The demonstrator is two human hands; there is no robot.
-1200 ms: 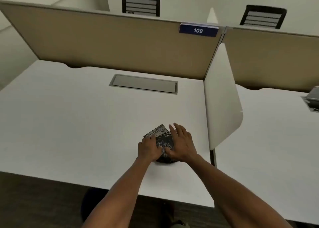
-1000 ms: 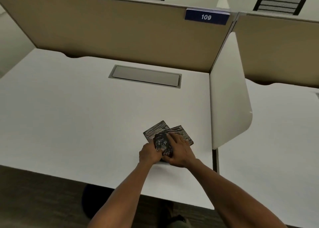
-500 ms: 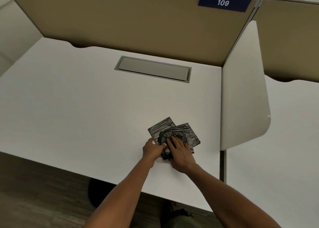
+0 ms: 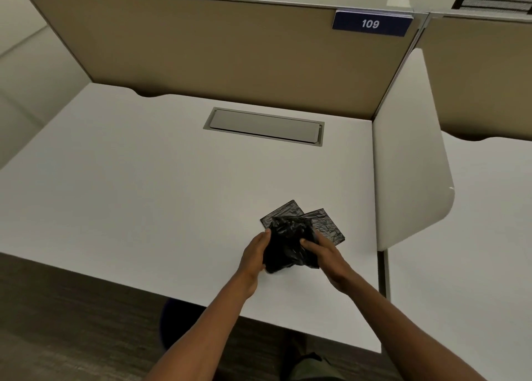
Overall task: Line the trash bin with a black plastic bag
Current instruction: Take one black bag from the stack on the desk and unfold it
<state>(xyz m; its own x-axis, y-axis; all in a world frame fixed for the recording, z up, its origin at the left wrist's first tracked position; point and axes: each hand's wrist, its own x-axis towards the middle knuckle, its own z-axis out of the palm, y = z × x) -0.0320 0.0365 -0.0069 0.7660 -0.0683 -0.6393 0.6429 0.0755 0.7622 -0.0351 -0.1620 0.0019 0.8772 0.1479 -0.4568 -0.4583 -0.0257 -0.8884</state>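
Observation:
A crumpled black plastic bag (image 4: 289,243) is held just above the white desk (image 4: 144,184), partly unfolded. My left hand (image 4: 254,254) grips its left side and my right hand (image 4: 325,255) grips its right side. Behind it two folded black bags (image 4: 326,225) lie flat on the desk, overlapping. A dark round shape (image 4: 172,323) under the desk's front edge may be the trash bin; most of it is hidden.
A grey cable hatch (image 4: 264,125) is set into the desk further back. A tan partition (image 4: 216,52) with a blue "109" sign (image 4: 371,23) closes the back. A white side divider (image 4: 408,161) stands on the right, with another desk beyond it.
Both hands have lifted the top bag off the folded stack and pulled it toward me; it has loosened from a flat fold into a crumpled bundle.

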